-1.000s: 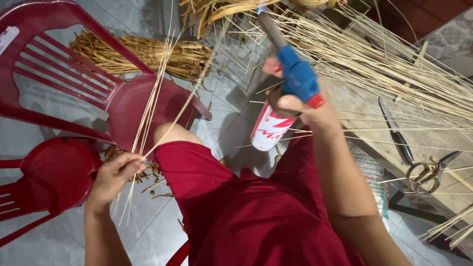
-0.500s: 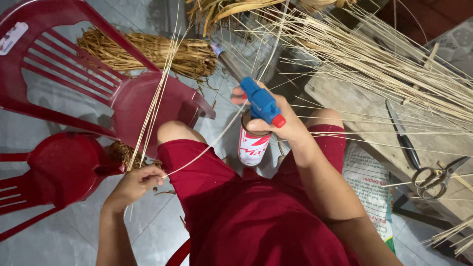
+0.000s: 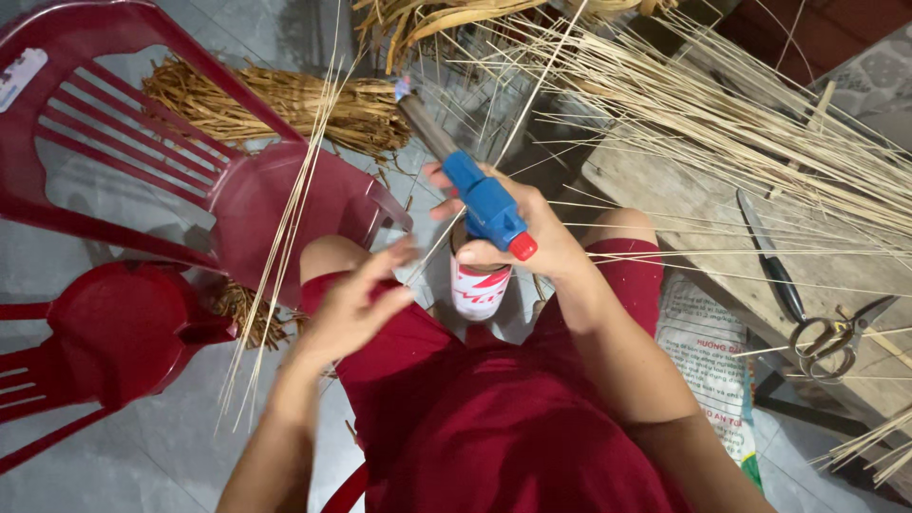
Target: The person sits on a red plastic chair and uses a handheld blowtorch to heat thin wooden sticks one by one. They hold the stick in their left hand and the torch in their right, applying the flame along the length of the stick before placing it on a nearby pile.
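Right hand is clamping the blue-headed torch on a white and red gas canister, held upright over the lap between the knees. Left hand is hovering open just beside the canister, fingers spread, gripping nothing. Thin pale reed strips are leaning across the dark red plastic chair. Scissors are lying on the wooden worktop.

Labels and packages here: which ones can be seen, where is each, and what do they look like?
Gas canister: held upright in the right hand between the knees; white cylinder with red label, blue torch head on top.
Printed sack: flat on the floor beside the right leg; white with green print.
Sticker: on the red chair's back, top left; small pale rectangle.
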